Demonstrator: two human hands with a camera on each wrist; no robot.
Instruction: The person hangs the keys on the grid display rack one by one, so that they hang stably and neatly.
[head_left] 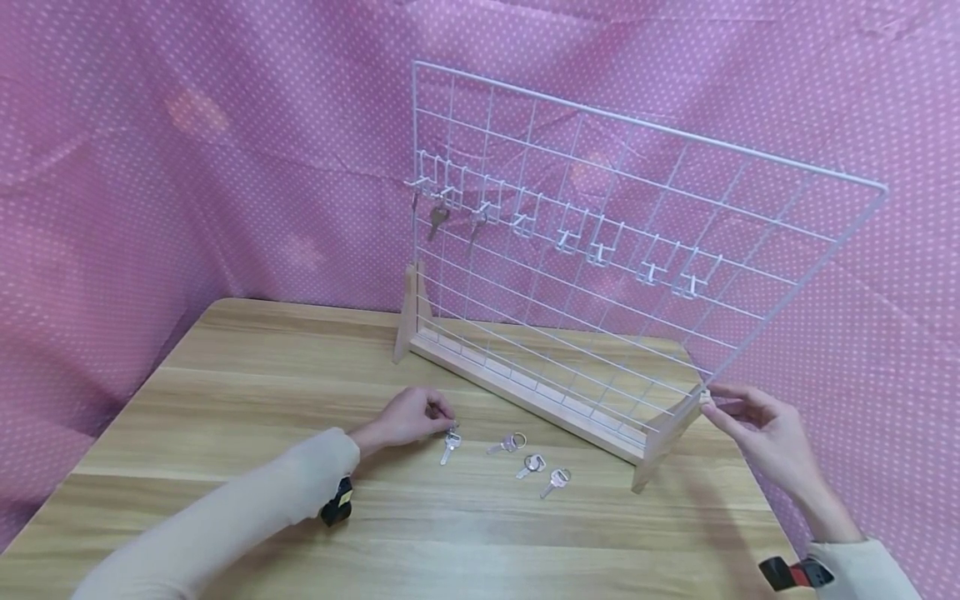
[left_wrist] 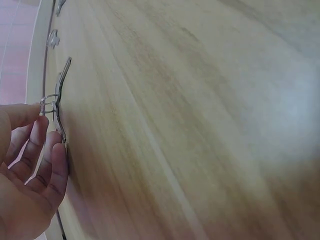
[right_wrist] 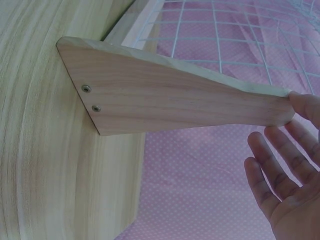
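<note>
At the table's middle my left hand (head_left: 408, 417) pinches the ring of a silver key (head_left: 450, 447) between thumb and forefinger. The left wrist view shows the key ring (left_wrist: 48, 105) in those fingertips, with metal key parts close to the tabletop. My right hand (head_left: 772, 437) holds the upper end of the wooden side support (head_left: 671, 433) of a white wire grid rack (head_left: 600, 283). In the right wrist view, thumb and forefinger pinch that support (right_wrist: 185, 97) while the other fingers stay off it. Right of the left hand lie three more ringed keys: one (head_left: 508, 443), another (head_left: 531, 465) and a third (head_left: 556, 482).
White hooks (head_left: 567, 240) run in a row across the grid. Keys hang at its left end, among them a dark one (head_left: 438, 218) and a silvery one (head_left: 478, 220). The wooden table (head_left: 300, 358) stands before a pink dotted cloth (head_left: 262, 150).
</note>
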